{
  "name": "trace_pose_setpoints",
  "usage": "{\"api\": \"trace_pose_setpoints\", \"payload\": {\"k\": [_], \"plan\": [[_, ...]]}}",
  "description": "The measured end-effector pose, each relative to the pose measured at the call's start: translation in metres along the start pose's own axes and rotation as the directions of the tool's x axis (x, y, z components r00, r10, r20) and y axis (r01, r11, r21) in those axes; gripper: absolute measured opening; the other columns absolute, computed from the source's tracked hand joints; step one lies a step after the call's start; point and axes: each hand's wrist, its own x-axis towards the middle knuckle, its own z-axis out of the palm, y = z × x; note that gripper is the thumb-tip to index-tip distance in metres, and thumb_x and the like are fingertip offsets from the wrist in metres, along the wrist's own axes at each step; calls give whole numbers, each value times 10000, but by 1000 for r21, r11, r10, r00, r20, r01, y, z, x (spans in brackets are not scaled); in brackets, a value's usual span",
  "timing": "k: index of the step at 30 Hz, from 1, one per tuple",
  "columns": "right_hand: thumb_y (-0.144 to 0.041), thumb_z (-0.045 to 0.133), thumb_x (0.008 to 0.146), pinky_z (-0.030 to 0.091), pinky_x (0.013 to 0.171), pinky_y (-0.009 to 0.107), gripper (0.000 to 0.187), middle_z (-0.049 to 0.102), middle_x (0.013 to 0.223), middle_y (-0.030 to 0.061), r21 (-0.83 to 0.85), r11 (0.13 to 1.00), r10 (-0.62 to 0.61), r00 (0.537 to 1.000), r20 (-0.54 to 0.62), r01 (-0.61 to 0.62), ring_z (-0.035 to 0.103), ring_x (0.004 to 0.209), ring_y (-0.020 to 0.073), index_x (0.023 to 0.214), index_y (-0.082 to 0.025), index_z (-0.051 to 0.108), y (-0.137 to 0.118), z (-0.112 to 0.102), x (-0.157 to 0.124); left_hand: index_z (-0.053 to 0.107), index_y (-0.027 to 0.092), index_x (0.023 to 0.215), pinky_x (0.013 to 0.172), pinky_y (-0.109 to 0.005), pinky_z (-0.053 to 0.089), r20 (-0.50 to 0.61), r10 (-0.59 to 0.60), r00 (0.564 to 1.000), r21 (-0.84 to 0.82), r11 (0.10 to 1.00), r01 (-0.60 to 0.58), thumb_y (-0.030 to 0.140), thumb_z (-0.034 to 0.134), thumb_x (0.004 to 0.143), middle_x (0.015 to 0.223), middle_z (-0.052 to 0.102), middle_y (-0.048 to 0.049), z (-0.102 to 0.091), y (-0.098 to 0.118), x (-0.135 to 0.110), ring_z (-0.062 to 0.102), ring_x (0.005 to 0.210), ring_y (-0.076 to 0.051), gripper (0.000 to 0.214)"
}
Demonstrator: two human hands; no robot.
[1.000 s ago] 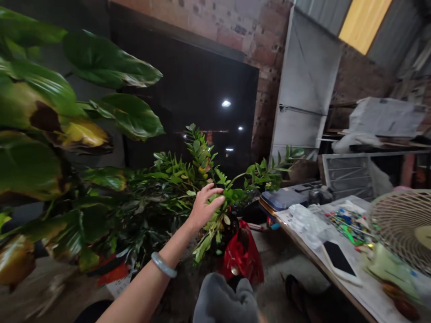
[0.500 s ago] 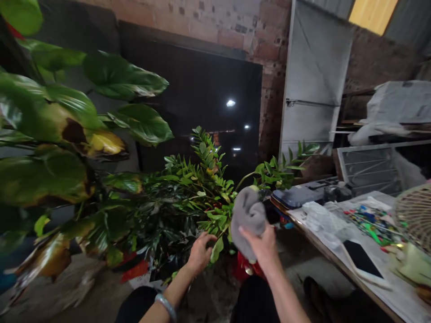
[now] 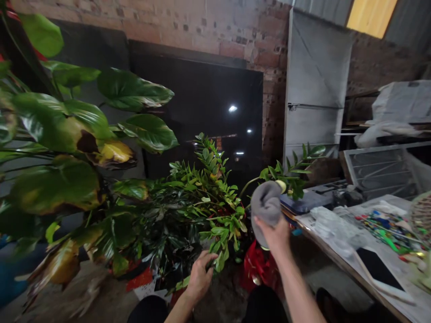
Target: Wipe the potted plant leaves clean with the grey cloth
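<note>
My right hand point(image 3: 279, 234) has its fingers closed round a soft grey cloth bundle point(image 3: 266, 202), just above the red bag point(image 3: 258, 265) in my view. My left hand point(image 3: 200, 276) is at the green leafy plant's point(image 3: 224, 231) lower leaves, fingers curled; I can't tell whether they grip anything. A smartphone point(image 3: 380, 270) lies on the desk point(image 3: 348, 256).

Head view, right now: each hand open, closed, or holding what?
Left hand: fingers curled beside the leaves; whether it grips anything cannot be told.
Right hand: closed on what looks like a grey cloth.
</note>
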Motion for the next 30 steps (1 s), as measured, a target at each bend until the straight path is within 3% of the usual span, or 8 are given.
{"api": "trace_pose_setpoints", "payload": {"k": [4, 6, 11, 14, 18, 22, 26, 30], "plan": [[-163, 713, 375, 518, 733, 387, 415, 725, 721, 37, -60, 990, 139, 933, 332, -126, 669, 726, 287, 786, -219, 700, 12, 22, -69, 712, 208, 851, 921, -375, 461, 7, -16, 1000, -75, 997, 17, 61, 481, 571, 939, 689, -60, -3, -8, -2, 622, 972, -256, 392], [-133, 667, 404, 501, 789, 332, 473, 736, 830, 11, -53, 971, 225, 811, 539, -235, 666, 863, 274, 862, -244, 713, 22, -3, -100, 710, 199, 848, 887, -417, 478, 15, -55, 998, -114, 992, 56, 119, 503, 627, 899, 699, -63, -6, -13, -3, 628, 931, -283, 313], [-312, 755, 381, 497, 808, 378, 390, 724, 818, 54, -147, 929, 361, 916, 173, -339, 652, 870, 314, 755, -228, 688, 24, -88, -72, 715, 199, 924, 986, -383, 414, 21, -48, 999, -45, 998, 49, 64, 476, 537, 952, 689, -66, -7, -13, -4, 598, 1017, -259, 475], [-454, 748, 395, 485, 816, 435, 546, 710, 825, 104, -170, 947, 255, 959, -123, -274, 639, 885, 339, 854, -174, 657, 15, -86, -16, 706, 194, 947, 936, -329, 446, 20, -25, 1000, 1, 1000, 25, 32, 442, 535, 928, 666, -59, -4, -6, -5, 611, 979, -218, 515], [-413, 701, 452, 457, 847, 418, 568, 692, 973, 178, -143, 969, 209, 978, 25, -204, 619, 958, 345, 945, -142, 626, 27, -18, 1, 701, 202, 940, 912, -303, 456, 12, -7, 1000, 20, 1000, 6, -6, 426, 527, 919, 655, -47, -4, 1, -5, 613, 978, -202, 538], [-248, 686, 395, 507, 698, 379, 300, 717, 691, 78, -125, 949, 315, 892, 323, -290, 662, 702, 300, 692, -214, 661, 54, 28, -71, 700, 207, 934, 939, -293, 444, -7, -7, 1000, 34, 999, 8, -26, 428, 520, 991, 651, -50, -12, -2, -5, 608, 1006, -192, 548], [-211, 655, 388, 523, 694, 347, 292, 718, 664, 13, -66, 892, 421, 769, 481, -448, 677, 693, 276, 678, -226, 690, 58, -9, -127, 694, 200, 939, 953, -309, 437, -5, -10, 1000, 18, 1000, 10, -23, 434, 545, 1006, 662, -59, -20, -9, -6, 607, 1019, -196, 522], [-390, 749, 362, 529, 696, 389, 406, 714, 678, 57, -56, 827, 560, 811, 170, -560, 670, 735, 317, 713, -201, 668, 38, -66, -82, 695, 225, 935, 956, -318, 440, 2, -10, 1000, -8, 1000, 10, -5, 454, 555, 978, 675, -39, -19, -10, -7, 610, 1010, -193, 505]]}}
